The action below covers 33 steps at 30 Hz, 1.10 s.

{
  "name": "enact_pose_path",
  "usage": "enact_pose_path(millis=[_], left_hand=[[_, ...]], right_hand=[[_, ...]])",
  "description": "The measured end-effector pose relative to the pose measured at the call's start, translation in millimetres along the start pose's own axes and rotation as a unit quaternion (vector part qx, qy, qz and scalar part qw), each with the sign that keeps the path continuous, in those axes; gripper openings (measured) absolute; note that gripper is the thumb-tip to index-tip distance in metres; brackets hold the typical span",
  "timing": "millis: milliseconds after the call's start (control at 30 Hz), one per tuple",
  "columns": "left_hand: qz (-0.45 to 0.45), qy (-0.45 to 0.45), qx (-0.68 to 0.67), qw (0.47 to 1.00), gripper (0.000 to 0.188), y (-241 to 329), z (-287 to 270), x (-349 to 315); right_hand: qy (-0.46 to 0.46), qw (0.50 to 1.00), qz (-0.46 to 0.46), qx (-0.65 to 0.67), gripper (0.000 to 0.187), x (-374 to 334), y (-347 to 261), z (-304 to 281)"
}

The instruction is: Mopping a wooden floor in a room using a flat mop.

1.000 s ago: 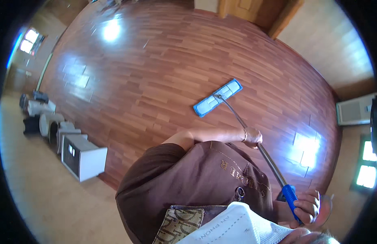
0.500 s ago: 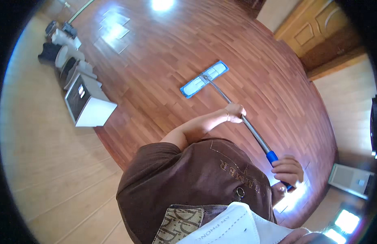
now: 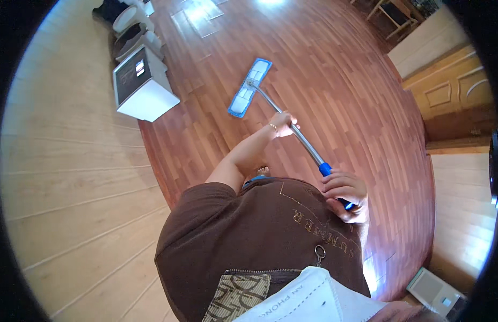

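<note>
A flat mop [image 3: 308,147] runs slantwise in front of me, its long metal pole reaching away to the left. My left hand [image 3: 284,124] is wrapped round the middle of the pole, a thin bracelet on its wrist. Close to my body, my right hand [image 3: 344,194] grips the blue handle at the pole's upper end. The mop head [image 3: 241,101], a long narrow plate edged in blue fringe, lies flat on the brown wood-look floor [image 3: 335,91]. Its joint with the pole shows at the plate's middle.
A white cabinet-like box [image 3: 152,99] with a dark glossy face stands by the left wall, pale rounded containers [image 3: 126,20] behind it. To the right are a wooden door [image 3: 439,96] and a light boxy unit [image 3: 434,290]. My foot [image 3: 263,170] shows below my shirt.
The mop head has swung to a steeper angle and sits further left in view. Both hands have shifted left and up with the pole, still gripping it. The whole view has turned somewhat.
</note>
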<state>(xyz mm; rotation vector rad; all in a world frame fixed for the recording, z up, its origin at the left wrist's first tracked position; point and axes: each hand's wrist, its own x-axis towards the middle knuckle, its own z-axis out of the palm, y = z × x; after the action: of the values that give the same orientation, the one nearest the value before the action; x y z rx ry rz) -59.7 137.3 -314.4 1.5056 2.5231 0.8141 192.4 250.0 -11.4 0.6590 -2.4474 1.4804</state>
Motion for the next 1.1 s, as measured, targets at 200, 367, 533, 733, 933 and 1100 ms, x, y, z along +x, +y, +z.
enact_pose_path(millis=[200, 367, 533, 733, 933, 1100], left_hand=[[-0.115, 0.026, -0.027, 0.993, 0.036, 4.1, -13.0, -47.2], [-0.199, 0.068, 0.009, 0.978, 0.036, 11.3, -6.6, -85.4], [-0.266, 0.096, 0.036, 0.958, 0.03, 61.2, -27.9, -116.6], [-0.3, 0.134, 0.045, 0.943, 0.026, 83.8, -15.2, -152.9], [-0.34, 0.174, 0.062, 0.922, 0.03, 52.1, -17.8, -196.6], [-0.396, 0.212, 0.047, 0.892, 0.03, 35.3, -16.2, -232.6]], right_hand=[[-0.083, 0.995, -0.033, 0.033, 0.014, 2.4, 4.9, -12.5], [-0.116, 0.989, -0.046, 0.074, 0.013, 0.4, 5.9, -24.5], [-0.133, 0.979, -0.081, 0.133, 0.014, -4.2, 10.8, -33.8], [-0.173, 0.952, -0.141, 0.208, 0.011, -6.8, 25.2, -34.8], [-0.172, 0.953, -0.158, 0.193, 0.01, 16.6, 35.0, 2.8], [-0.243, 0.928, -0.192, 0.206, 0.012, 28.4, 47.7, 31.2]])
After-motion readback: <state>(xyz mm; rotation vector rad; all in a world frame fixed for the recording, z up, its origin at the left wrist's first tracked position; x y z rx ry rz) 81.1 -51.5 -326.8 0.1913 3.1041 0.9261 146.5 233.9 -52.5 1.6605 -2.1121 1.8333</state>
